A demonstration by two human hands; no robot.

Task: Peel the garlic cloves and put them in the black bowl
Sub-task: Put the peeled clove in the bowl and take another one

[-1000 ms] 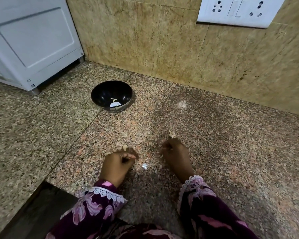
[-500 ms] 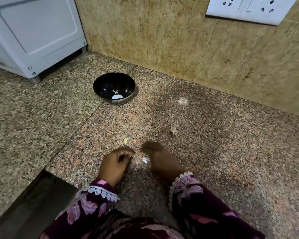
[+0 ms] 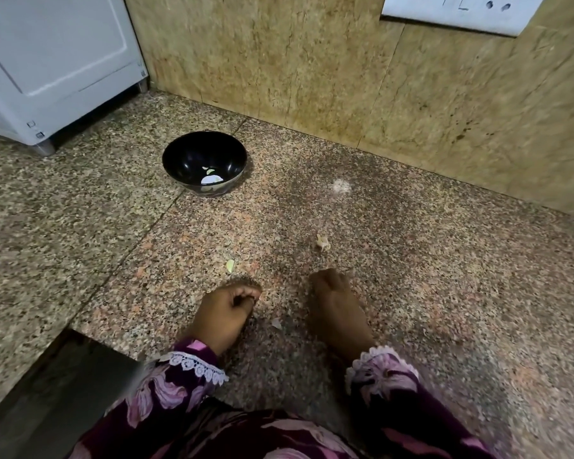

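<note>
Where speckled granite counter (image 3: pixel 444 293) meets tan wall (image 3: pixel 312 61), both hands' grips are unreadable.

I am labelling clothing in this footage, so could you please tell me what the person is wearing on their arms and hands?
Both arms wear long sleeves of dark purple fabric printed with large pink and lilac flowers. Each cuff, the left cuff and the right cuff, is trimmed with a band of white scalloped lace. The left hand and right hand are bare; no gloves, rings or bangles show.
</note>
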